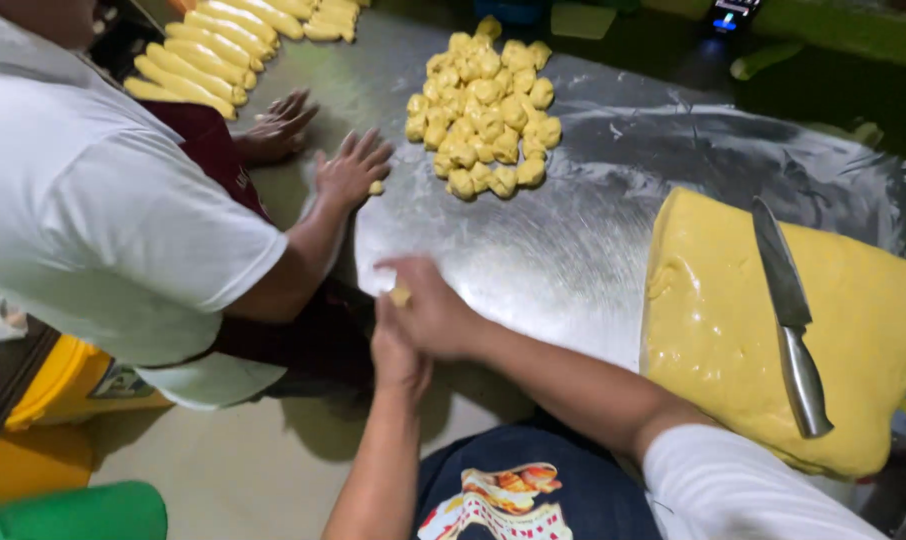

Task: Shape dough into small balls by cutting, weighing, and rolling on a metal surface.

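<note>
My left hand [397, 352] and my right hand [433, 305] are pressed together at the near edge of the steel table [573, 250], with a small yellow dough piece [400, 296] between the palms. Only a tip of that piece shows. A pile of several small yellow dough pieces [488, 110] lies on the table farther away. A large yellow dough slab [773, 320] sits at the right with a steel knife [791, 315] lying on top of it.
A co-worker in a white shirt stands at the left, with one hand [351, 168] rolling a small dough piece on the table and the other hand [276, 127] flat beside it. Rolled dough logs [198, 65] lie in rows at the far left. A yellow bucket [63, 385] stands on the floor.
</note>
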